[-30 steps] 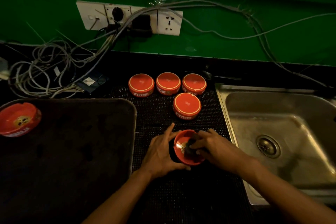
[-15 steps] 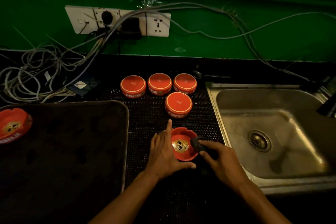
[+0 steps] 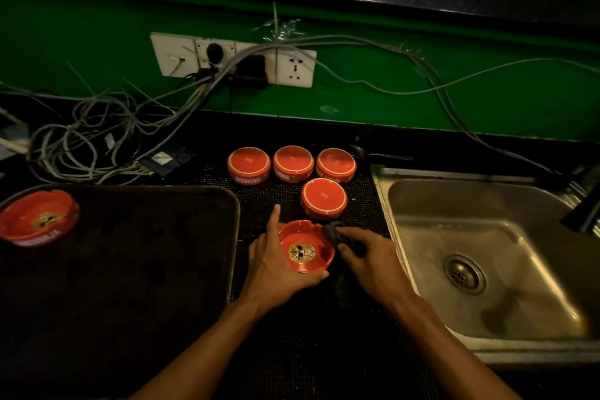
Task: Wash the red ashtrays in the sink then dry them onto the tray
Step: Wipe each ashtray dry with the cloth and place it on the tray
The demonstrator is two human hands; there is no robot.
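Observation:
A red ashtray (image 3: 305, 248) with a gold emblem inside sits upright on the black mat, tilted a little toward me. My left hand (image 3: 276, 266) holds its left and near rim, index finger pointing away. My right hand (image 3: 370, 260) grips a dark cloth (image 3: 332, 232) at the ashtray's right rim. Several red ashtrays lie upside down behind it: three in a row (image 3: 292, 163) and one nearer (image 3: 323, 197). Another upright ashtray (image 3: 37, 217) stands on the dark tray (image 3: 146, 253) at the far left. The steel sink (image 3: 487, 253) lies to the right.
A tangle of grey cables (image 3: 97, 136) lies on the counter at the back left, under a white socket strip (image 3: 233, 58) on the green wall. A dark tap (image 3: 584, 211) juts in over the sink's right edge.
My right hand has drawn the cloth out of the ashtray's bowl to its right rim, so the emblem now shows. My left hand has stayed on the ashtray.

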